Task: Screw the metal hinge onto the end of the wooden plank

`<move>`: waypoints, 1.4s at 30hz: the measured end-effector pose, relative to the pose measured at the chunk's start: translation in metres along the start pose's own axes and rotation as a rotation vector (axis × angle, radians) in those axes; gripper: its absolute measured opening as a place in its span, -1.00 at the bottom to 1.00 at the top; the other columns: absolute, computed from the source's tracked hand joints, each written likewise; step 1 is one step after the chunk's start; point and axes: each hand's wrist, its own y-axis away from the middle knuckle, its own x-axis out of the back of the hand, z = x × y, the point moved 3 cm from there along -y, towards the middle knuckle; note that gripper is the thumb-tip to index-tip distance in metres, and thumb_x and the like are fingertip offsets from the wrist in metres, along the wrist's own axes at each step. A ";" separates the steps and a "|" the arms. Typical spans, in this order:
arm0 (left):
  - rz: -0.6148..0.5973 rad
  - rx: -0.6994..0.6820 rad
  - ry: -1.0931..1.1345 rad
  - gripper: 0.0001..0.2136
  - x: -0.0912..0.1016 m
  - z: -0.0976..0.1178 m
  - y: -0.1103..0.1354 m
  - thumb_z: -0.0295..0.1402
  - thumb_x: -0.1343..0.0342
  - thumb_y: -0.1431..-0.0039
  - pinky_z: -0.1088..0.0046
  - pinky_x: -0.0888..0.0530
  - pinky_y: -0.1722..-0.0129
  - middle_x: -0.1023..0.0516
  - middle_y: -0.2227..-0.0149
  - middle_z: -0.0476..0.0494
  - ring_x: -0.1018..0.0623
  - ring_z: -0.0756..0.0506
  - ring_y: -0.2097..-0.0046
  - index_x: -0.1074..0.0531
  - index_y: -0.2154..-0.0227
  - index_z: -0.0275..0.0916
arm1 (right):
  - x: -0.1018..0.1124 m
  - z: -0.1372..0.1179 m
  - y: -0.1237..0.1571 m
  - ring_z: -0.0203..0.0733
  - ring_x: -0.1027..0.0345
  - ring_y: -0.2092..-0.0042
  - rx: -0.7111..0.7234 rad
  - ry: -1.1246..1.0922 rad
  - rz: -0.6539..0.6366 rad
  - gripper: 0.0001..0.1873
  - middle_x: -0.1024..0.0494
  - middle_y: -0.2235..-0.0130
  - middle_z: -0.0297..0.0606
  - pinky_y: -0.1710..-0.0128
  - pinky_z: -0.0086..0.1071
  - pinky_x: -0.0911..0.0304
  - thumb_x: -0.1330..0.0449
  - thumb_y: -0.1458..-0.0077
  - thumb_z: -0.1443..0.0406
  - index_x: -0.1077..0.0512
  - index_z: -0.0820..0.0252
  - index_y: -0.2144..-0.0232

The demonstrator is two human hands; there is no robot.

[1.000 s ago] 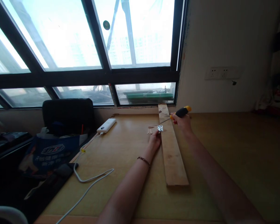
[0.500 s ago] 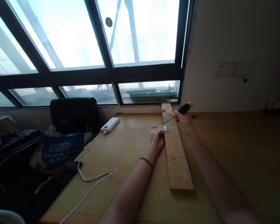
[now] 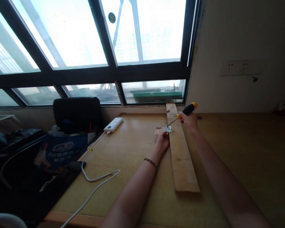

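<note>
My right hand (image 3: 189, 121) is closed around a black and yellow screwdriver (image 3: 188, 110). Its shaft slants down to the left, and the tip meets a small silver hinge (image 3: 169, 129). This hinge lies at the left edge of a long wooden board (image 3: 183, 158), partly over it. At the hinge's near left corner are the bent fingers of my left hand (image 3: 162, 141), closed on it; the fingertips are partly hidden. A small piece of wood (image 3: 158, 130) sits just left of the hinge.
A white power bank (image 3: 113, 124) with a white cable (image 3: 95, 181) lies on the left of the wooden table (image 3: 133, 152). Beyond that edge stand a black chair (image 3: 77, 110) and a blue bag (image 3: 61, 150). The window (image 3: 147, 68) and wall are behind.
The whole view has shifted slightly, so things appear a little further right. Both hands keep their places, and the screwdriver tip stays at the hinge.
</note>
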 end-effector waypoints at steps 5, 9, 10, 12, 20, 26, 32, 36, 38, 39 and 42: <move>0.006 -0.007 -0.026 -0.89 -0.001 0.001 0.002 -0.54 0.01 0.00 0.36 -0.41 0.13 -0.52 0.44 -0.14 -0.52 -0.06 0.32 -0.41 0.45 -0.32 | -0.001 -0.001 0.002 -0.28 -0.31 0.68 0.012 0.021 0.003 -0.72 -0.42 0.72 -0.29 0.76 -0.52 -0.22 -0.29 0.28 0.16 -0.37 0.28 0.66; -0.012 0.005 -0.025 -0.88 -0.003 0.000 0.003 -0.53 0.03 -0.01 0.34 -0.42 0.14 -0.52 0.47 -0.14 -0.52 -0.06 0.33 -0.41 0.44 -0.33 | -0.003 -0.007 0.006 -0.27 -0.31 0.69 0.021 0.047 0.008 -0.71 -0.42 0.72 -0.29 0.78 -0.52 -0.22 -0.30 0.28 0.16 -0.36 0.28 0.67; -0.017 0.002 -0.024 -0.88 -0.003 0.001 0.003 -0.53 0.03 -0.01 0.35 -0.42 0.15 -0.52 0.48 -0.14 -0.52 -0.06 0.34 -0.41 0.44 -0.33 | -0.004 -0.010 0.007 -0.27 -0.31 0.69 0.015 0.050 0.002 -0.71 -0.42 0.72 -0.29 0.78 -0.52 -0.23 -0.31 0.30 0.17 -0.36 0.28 0.67; -0.028 -0.009 -0.025 -0.88 -0.003 0.001 0.002 -0.53 0.03 -0.01 0.36 -0.42 0.16 -0.52 0.48 -0.13 -0.52 -0.05 0.36 -0.41 0.44 -0.34 | -0.005 -0.014 0.009 -0.28 -0.32 0.68 -0.023 0.037 -0.029 -0.72 -0.42 0.71 -0.29 0.76 -0.52 -0.27 -0.33 0.32 0.20 -0.37 0.29 0.66; -0.027 -0.013 -0.028 -0.89 -0.002 0.000 0.000 -0.54 0.02 0.02 0.35 -0.42 0.16 -0.52 0.47 -0.14 -0.52 -0.07 0.32 -0.41 0.45 -0.33 | -0.008 -0.026 0.013 -0.22 -0.42 0.56 -0.147 -0.048 -0.305 -0.83 -0.50 0.60 -0.27 0.58 -0.44 -0.40 -0.33 0.39 0.42 -0.40 0.30 0.63; 0.013 -0.004 -0.027 -0.87 -0.001 0.001 0.001 -0.55 0.05 0.00 0.37 -0.42 0.17 -0.50 0.52 -0.13 -0.51 -0.05 0.38 -0.40 0.47 -0.32 | 0.000 -0.034 0.012 -0.07 -0.46 0.43 0.267 0.403 -0.035 -0.72 -0.49 0.59 -0.21 0.51 -0.41 -0.32 -0.36 0.42 0.18 -0.39 0.24 0.66; 0.024 -0.006 -0.021 -0.88 0.000 0.002 0.002 -0.54 0.04 0.01 0.36 -0.42 0.17 -0.50 0.48 -0.15 -0.51 -0.06 0.36 -0.39 0.45 -0.32 | -0.009 -0.030 0.014 -0.25 -0.39 0.57 0.195 0.216 -0.139 -0.79 -0.55 0.49 -0.25 0.60 -0.47 -0.28 -0.32 0.32 0.29 -0.43 0.25 0.52; 0.021 -0.019 -0.020 -0.89 0.001 0.002 0.000 -0.54 0.04 0.02 0.40 -0.42 0.22 -0.49 0.47 -0.13 -0.49 -0.03 0.39 -0.39 0.46 -0.32 | -0.011 -0.035 0.019 -0.29 -0.39 0.58 -0.006 -0.030 -0.294 -0.83 -0.55 0.45 -0.23 0.61 -0.46 -0.37 -0.31 0.33 0.42 -0.43 0.30 0.53; 0.028 -0.030 -0.035 -0.90 0.003 0.003 -0.001 -0.54 0.03 0.03 0.44 -0.42 0.26 -0.49 0.48 -0.12 -0.48 -0.01 0.42 -0.38 0.47 -0.32 | -0.009 -0.040 0.022 -0.24 -0.44 0.51 -0.099 -0.149 -0.378 -0.81 -0.55 0.45 -0.22 0.52 -0.44 -0.43 -0.31 0.36 0.48 -0.42 0.32 0.55; 0.039 -0.033 -0.052 -0.90 0.004 0.004 -0.002 -0.54 0.03 0.04 0.45 -0.42 0.28 -0.48 0.48 -0.12 -0.47 0.00 0.43 -0.38 0.48 -0.32 | -0.008 -0.043 0.023 -0.21 -0.46 0.48 -0.120 -0.187 -0.410 -0.80 -0.55 0.45 -0.22 0.48 -0.44 -0.44 -0.32 0.37 0.50 -0.42 0.33 0.56; 0.060 -0.036 -0.159 -0.93 0.006 0.010 -0.003 -0.53 -0.01 0.07 0.47 -0.41 0.33 -0.47 0.49 -0.12 -0.45 0.01 0.46 -0.37 0.48 -0.33 | -0.003 -0.047 0.022 -0.16 -0.47 0.47 -0.112 -0.149 -0.389 -0.82 -0.55 0.49 -0.21 0.51 -0.45 -0.45 -0.33 0.37 0.48 -0.42 0.33 0.58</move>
